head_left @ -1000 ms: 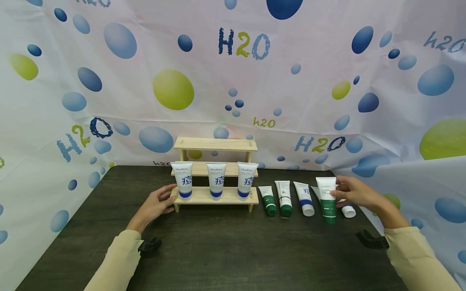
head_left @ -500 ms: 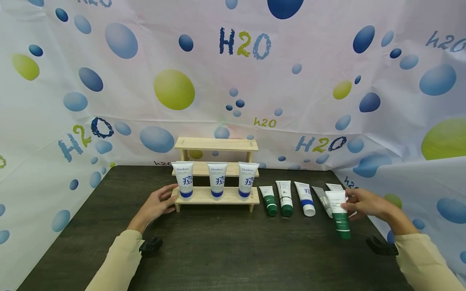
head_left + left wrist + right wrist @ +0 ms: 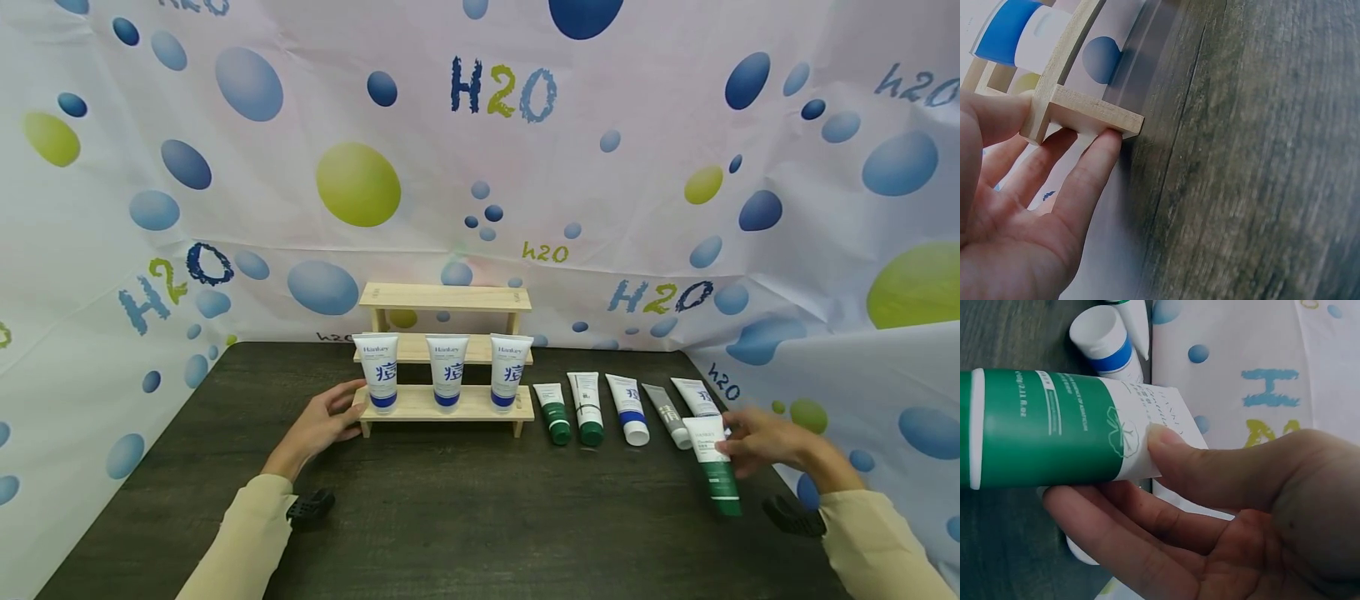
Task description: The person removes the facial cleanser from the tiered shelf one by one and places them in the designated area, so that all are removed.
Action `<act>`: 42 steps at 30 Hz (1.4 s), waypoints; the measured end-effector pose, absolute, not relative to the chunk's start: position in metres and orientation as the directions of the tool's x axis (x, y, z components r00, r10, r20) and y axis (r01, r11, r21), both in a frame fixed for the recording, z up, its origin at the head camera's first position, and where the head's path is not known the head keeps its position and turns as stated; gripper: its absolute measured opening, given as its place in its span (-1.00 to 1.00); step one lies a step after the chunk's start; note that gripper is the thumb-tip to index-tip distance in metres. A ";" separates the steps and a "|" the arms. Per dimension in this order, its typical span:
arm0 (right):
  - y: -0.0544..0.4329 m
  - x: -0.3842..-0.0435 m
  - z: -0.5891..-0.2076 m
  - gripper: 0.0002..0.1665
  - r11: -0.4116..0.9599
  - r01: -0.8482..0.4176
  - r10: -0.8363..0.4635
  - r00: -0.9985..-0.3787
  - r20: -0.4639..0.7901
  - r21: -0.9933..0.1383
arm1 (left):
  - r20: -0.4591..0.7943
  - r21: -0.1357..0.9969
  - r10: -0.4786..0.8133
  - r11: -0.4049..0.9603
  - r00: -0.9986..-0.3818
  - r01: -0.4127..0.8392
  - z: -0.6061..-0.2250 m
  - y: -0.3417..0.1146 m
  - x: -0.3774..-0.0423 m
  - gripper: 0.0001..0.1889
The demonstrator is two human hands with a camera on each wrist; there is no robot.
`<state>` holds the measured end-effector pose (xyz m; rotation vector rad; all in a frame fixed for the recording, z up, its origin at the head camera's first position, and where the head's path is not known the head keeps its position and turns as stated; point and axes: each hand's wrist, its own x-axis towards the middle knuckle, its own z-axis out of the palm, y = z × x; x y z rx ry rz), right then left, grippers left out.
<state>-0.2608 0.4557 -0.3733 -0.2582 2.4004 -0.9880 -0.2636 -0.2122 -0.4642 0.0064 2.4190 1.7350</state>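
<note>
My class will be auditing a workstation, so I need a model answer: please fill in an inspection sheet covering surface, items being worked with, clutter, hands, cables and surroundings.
Surface: dark wood-grain table.
Items: wooden stand with three white-and-blue tubes on its lowest step; five loose tubes lying to its right; one white-and-green tube in hand.
Clutter: nothing seen.
Left hand: holds the stand's left end.
Right hand: pinches the white-and-green tube.
Cables: nothing seen.
Surroundings: white backdrop with blue and green spots and H2O lettering.

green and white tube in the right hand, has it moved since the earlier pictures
Yes: against the wooden rack, the green-and-white tube has shifted right and lower in the head view.
</note>
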 end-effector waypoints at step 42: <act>0.487 -0.260 -0.415 -0.41 0.758 0.119 -0.203 -0.891 -0.406 -0.642 | -0.116 0.941 0.098 0.328 -0.988 -0.078 -0.464 -0.213 -0.264 -0.38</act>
